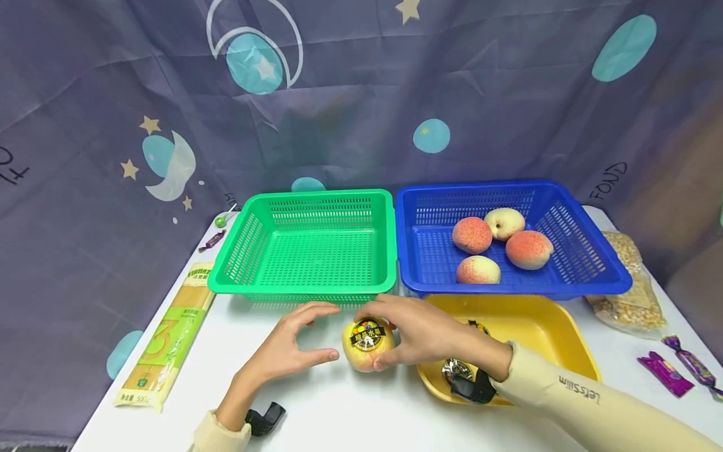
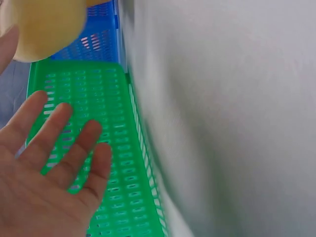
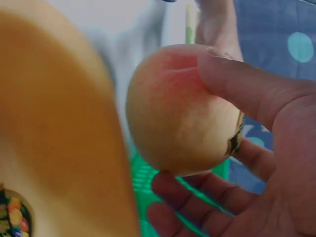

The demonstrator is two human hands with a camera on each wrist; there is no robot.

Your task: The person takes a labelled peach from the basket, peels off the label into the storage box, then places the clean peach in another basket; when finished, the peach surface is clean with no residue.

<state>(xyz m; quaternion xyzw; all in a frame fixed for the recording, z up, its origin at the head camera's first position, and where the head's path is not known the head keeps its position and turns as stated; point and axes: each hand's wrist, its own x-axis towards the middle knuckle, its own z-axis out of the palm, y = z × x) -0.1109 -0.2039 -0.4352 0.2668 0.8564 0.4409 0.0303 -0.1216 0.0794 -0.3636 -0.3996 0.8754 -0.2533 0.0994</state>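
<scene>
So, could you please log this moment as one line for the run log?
right hand: grips stickered peach on table | left hand: open beside it | green basket: empty | blue basket: four peaches

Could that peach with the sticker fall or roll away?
Maybe. The right hand holds the peach only with thumb and fingertips, and it is round, so it could slip and roll on the table. The left hand is open beside it and not gripping, so it may not catch it. The yellow tray and green basket sit close, so a quick move could bump their rims.
</scene>
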